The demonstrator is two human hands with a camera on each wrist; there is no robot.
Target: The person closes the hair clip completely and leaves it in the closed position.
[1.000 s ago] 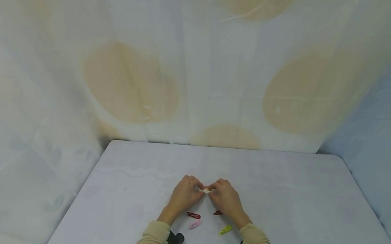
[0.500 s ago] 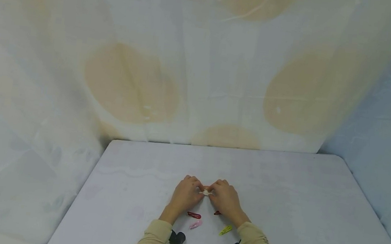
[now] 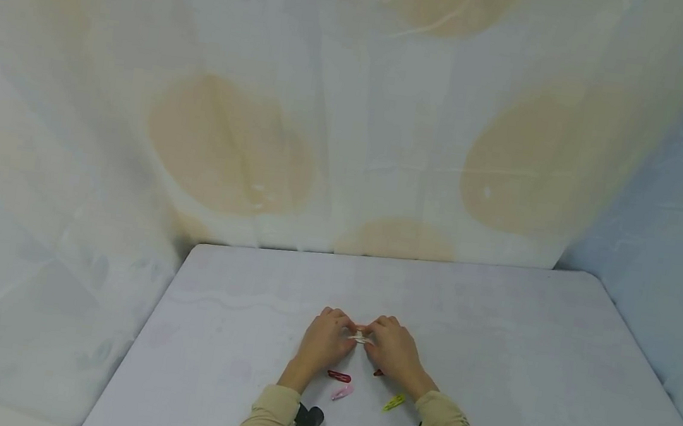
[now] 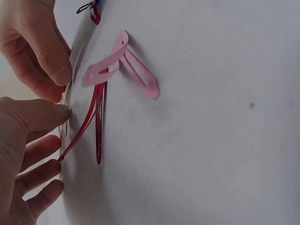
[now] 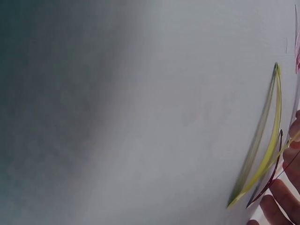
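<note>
nearest the person, a yellow clip [image 3: 393,402] and a pink clip [image 3: 341,391] lie sprung open on the table [image 3: 523,349]. just beyond, a red clip [image 3: 338,376] lies open and a dark red clip [image 3: 379,372] sits partly under the right wrist. farther out, left hand [image 3: 320,342] and right hand [image 3: 394,349] meet, fingertips curled, each pinching one end of a white clip [image 3: 360,338] just above the table. judged progress: four clips handled, the white one in work; its state cannot be told.

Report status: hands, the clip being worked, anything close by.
Left hand and right hand both pinch the whitish clip above the table. Red clip, pink clip and yellow clip lie loose by the wrists.
</note>
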